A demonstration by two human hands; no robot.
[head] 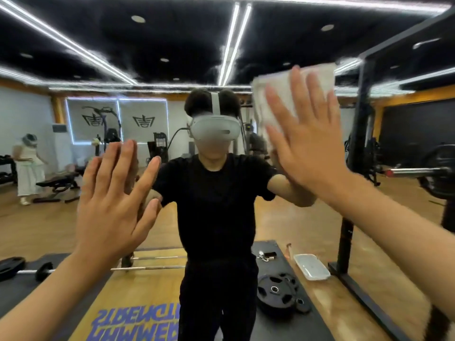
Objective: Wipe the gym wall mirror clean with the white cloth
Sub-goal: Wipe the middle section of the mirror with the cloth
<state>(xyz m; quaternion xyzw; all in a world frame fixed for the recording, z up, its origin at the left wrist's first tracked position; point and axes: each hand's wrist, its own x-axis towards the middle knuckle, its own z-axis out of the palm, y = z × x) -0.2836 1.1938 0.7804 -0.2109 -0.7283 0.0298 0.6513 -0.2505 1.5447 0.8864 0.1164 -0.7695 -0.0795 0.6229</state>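
White cloth (280,81) — likely soft, light and apt to bunch on the hard, slick gym wall mirror (221,57) — lies high on the right, pinned flat under the straight-fingered right hand (307,143), best driven by broad palm pressure, while the left hand (110,205) rests flat on the glass, holding nothing.

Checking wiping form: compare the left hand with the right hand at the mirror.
The right hand presses the cloth flat against the mirror; the left hand lies bare on the glass. The right hand is higher than the left hand, its fingers reaching level with the reflected head, while the left hand is level with the reflected chest. Both are open, with fingers straight and palms toward the mirror.
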